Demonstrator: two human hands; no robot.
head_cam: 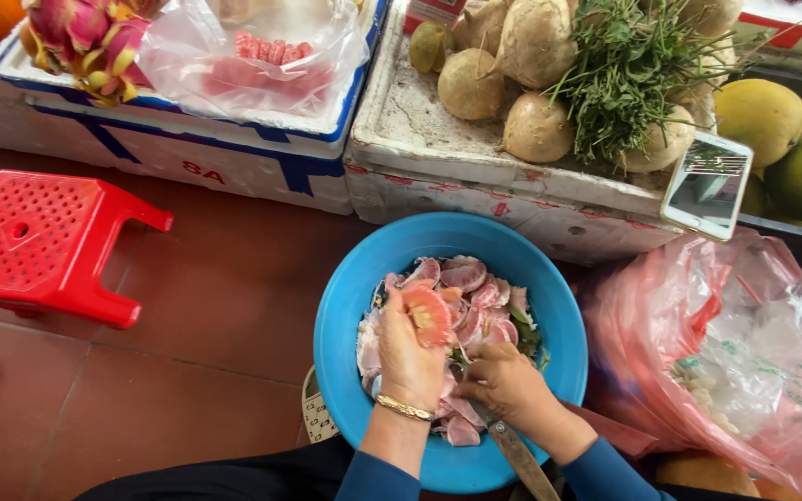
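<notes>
Over the blue basin of pink pomelo peel and segments, the left hand has its fingers closed around a pink pomelo piece, while the right hand grips a knife just beside it.

A rectangular smartphone with a glossy screen leans on the white foam box with red markings. Left of it stands a white foam box with blue tape holding a clear plastic bag. A pink-tinted plastic bag lies at right.
</notes>
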